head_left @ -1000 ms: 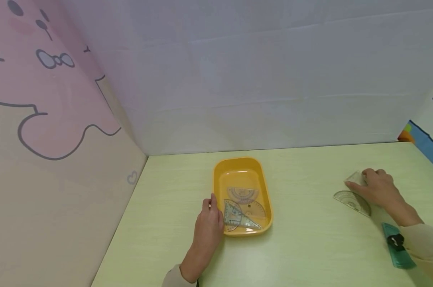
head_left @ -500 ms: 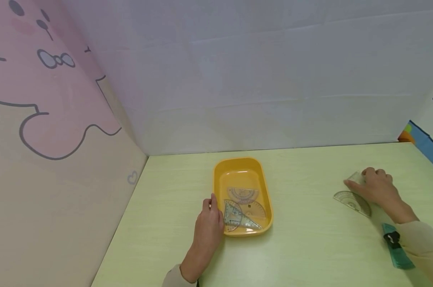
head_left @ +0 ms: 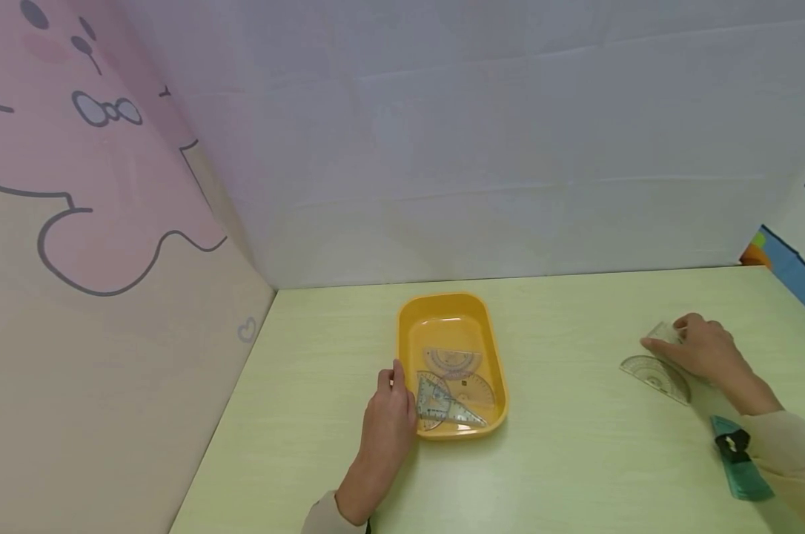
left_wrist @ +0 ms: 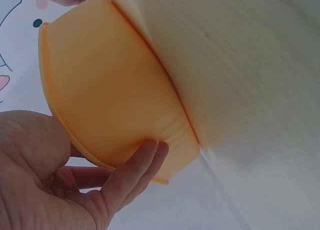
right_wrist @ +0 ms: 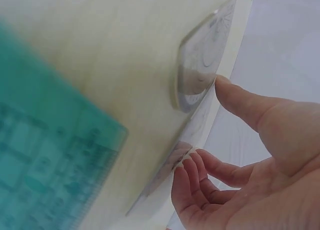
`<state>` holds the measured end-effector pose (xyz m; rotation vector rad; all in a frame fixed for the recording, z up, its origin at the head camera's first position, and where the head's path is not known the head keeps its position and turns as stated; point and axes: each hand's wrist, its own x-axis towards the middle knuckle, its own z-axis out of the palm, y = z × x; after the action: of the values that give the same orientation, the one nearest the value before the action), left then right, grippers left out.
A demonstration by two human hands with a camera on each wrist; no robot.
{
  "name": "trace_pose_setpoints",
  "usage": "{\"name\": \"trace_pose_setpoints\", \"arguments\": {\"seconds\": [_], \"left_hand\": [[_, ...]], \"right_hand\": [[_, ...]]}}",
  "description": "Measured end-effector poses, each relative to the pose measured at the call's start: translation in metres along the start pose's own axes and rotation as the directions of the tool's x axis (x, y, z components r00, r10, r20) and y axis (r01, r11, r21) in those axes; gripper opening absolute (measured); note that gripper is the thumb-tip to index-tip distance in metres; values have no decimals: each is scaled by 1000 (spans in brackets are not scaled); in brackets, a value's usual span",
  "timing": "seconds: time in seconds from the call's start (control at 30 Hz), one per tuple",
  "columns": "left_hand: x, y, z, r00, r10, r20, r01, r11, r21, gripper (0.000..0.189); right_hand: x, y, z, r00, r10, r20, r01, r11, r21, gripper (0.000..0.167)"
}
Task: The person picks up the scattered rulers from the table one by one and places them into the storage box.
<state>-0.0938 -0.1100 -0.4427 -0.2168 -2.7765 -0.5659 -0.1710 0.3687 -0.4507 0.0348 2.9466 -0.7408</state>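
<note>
Right hand (head_left: 706, 356) curled; thin, clear, straight-edged plastic piece (head_left: 661, 331) pinched between thumb and fingertips, right side of the pale yellow-green bench (head_left: 562, 445). Slip could be caused by thin edges; clear half-round plastic protractor (head_left: 656, 377) just beside could be dragged along. Corner pointed far-left; long axis apparently far-left to near-right, partly hidden. Yellow plastic tray (head_left: 442, 298) gripped at left wall by left hand (head_left: 391, 417).

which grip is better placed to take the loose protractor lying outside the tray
Right, probably: the right grip is just beside that protractor, though touching what looks like a clear set square. The left grip is farther off and holds the yellow tray.
</note>
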Motion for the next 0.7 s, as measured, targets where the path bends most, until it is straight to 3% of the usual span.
{"name": "trace_pose_setpoints", "arguments": {"seconds": [0.3,0.7], "left_hand": [[1,2,-2,1000,-22,19,22,1000,-2,46],[0,0,0,999,-24,28,24,1000,4,46]], "right_hand": [[2,0,-3,999,19,43,-20,999,31,81],[1,0,-2,998,52,35,-55,995,78,82]]}}
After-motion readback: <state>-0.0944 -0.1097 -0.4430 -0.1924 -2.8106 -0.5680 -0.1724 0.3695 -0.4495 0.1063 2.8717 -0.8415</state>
